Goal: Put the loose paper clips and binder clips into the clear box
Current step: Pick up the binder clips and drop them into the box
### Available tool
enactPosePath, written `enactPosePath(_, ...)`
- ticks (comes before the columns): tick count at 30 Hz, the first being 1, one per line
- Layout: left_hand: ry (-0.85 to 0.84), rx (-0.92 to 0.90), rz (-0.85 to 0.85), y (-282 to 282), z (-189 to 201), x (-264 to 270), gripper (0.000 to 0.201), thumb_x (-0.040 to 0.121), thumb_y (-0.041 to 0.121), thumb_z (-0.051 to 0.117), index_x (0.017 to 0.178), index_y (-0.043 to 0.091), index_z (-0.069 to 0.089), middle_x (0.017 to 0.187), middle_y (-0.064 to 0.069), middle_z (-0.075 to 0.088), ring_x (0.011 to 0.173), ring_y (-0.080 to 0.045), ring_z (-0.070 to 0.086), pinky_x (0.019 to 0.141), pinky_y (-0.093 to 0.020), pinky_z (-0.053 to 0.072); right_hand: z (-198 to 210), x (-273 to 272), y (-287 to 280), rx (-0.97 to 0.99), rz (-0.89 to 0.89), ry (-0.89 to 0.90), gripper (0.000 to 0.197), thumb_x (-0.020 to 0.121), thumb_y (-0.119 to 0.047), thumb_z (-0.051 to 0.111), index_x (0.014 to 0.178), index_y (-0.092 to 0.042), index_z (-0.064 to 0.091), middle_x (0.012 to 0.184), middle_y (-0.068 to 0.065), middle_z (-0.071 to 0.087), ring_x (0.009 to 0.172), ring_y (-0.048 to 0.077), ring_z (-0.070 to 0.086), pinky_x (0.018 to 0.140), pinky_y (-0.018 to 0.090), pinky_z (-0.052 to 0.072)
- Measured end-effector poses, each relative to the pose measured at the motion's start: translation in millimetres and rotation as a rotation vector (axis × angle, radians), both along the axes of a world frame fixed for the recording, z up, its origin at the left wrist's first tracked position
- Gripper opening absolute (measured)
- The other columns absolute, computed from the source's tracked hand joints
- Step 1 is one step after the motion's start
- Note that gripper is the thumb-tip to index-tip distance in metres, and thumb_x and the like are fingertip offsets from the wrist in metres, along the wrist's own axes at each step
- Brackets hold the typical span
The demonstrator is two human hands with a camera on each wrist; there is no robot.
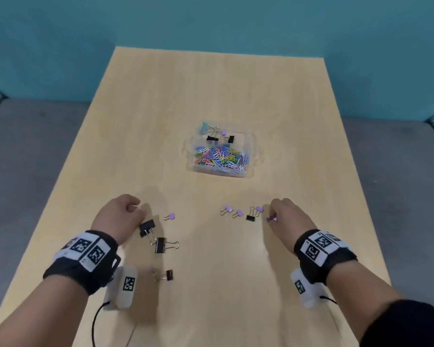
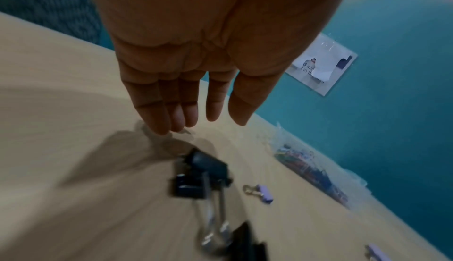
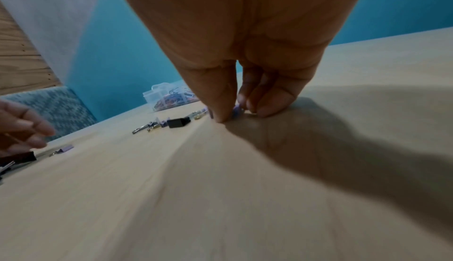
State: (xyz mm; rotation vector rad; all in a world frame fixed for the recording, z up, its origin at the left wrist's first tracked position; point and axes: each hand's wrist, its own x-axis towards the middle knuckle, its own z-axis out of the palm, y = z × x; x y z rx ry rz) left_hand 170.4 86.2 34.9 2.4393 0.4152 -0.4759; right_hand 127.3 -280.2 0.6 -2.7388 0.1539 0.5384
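Observation:
The clear box sits mid-table, holding colourful paper clips and a few binder clips. My right hand is down on the table, thumb and fingers pinching a small purple binder clip. Just left of it lie a small black binder clip and three purple ones. My left hand hovers with relaxed fingers and holds nothing. It is just above a large black binder clip. A second large black clip, a small purple one and a small dark one lie nearby.
The light wooden table stands against a teal wall, with grey seating on both sides. A cable trails from the left wrist camera near the table's front edge. A printed sheet hangs on the wall.

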Motion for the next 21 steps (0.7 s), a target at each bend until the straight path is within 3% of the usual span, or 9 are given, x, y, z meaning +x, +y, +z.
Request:
enactPosePath(3,0.033,0.112,-0.104,11.1,-15.0,-15.8,0.035,0.080,0.034,0.066,0.111,0.019,0.060,0.095,0.001,0.058,0.079,-0.013,0.057,0.061,-0.027,0.038,2.0,-1.6,3.5,0.018,-0.077,0.037,0.014,0.084,-0.011,0.052,0.088,-0.023,0.045,0.090,0.000,0.048,0.072,0.018,0.049,0.057,0.030,0.037)
enactPosePath(7,0.028,0.200,-0.177,5.7,-24.4,-26.0,0.040,0.072,0.045,0.072,0.101,0.023,0.056,0.096,0.000,0.048,0.074,-0.014,0.055,0.062,-0.027,0.041,7.1,-3.8,6.9,0.089,-0.189,0.054,0.023,0.079,-0.005,0.048,0.095,-0.022,0.050,0.090,0.001,0.055,0.073,0.021,0.055,0.061,0.030,0.046)
enactPosePath(11,-0.026,0.243,-0.162,-9.6,-24.9,-26.2,0.030,0.080,0.043,0.063,0.091,0.018,0.050,0.090,0.000,0.044,0.065,-0.018,0.053,0.056,-0.028,0.039,11.5,-10.9,9.8,0.165,-0.287,0.042,0.026,0.076,-0.005,0.047,0.095,-0.022,0.052,0.085,-0.007,0.056,0.068,0.020,0.058,0.052,0.026,0.044)
enactPosePath(13,-0.037,0.274,-0.171,-15.9,-24.9,-22.4,0.025,0.082,0.039,0.059,0.086,0.017,0.048,0.087,-0.002,0.043,0.063,-0.022,0.053,0.056,-0.029,0.042,10.4,-13.9,9.0,0.308,-0.438,0.004,0.022,0.075,-0.004,0.049,0.090,-0.020,0.055,0.078,-0.003,0.059,0.061,0.021,0.059,0.052,0.025,0.043)
enactPosePath(16,-0.027,0.293,-0.198,-23.0,-25.5,-15.7,0.009,0.080,0.020,0.053,0.083,0.014,0.047,0.088,-0.005,0.044,0.064,-0.024,0.051,0.059,-0.032,0.047,7.1,-15.5,5.5,0.654,-0.758,-0.030,0.011,0.078,0.002,0.052,0.074,-0.007,0.056,0.070,0.016,0.064,0.052,0.024,0.058,0.060,0.038,0.053)
enactPosePath(18,-0.032,0.272,-0.193,-25.1,-24.9,-12.9,0.005,0.078,0.016,0.051,0.081,0.014,0.047,0.086,-0.005,0.044,0.064,-0.023,0.050,0.055,-0.030,0.043,4.9,-15.2,3.3,0.724,-0.863,-0.026,0.014,0.082,0.004,0.050,0.071,-0.003,0.056,0.068,0.021,0.061,0.052,0.024,0.054,0.055,0.034,0.049)
enactPosePath(21,-0.060,0.162,-0.074,-17.0,-18.8,-12.1,0.003,0.079,0.017,0.050,0.079,0.014,0.051,0.080,-0.006,0.055,0.064,-0.022,0.053,0.051,-0.028,0.037,4.4,-10.6,3.5,0.655,-0.848,-0.018,0.021,0.079,0.004,0.042,0.071,-0.006,0.058,0.066,0.014,0.062,0.050,0.021,0.047,0.046,0.028,0.038)
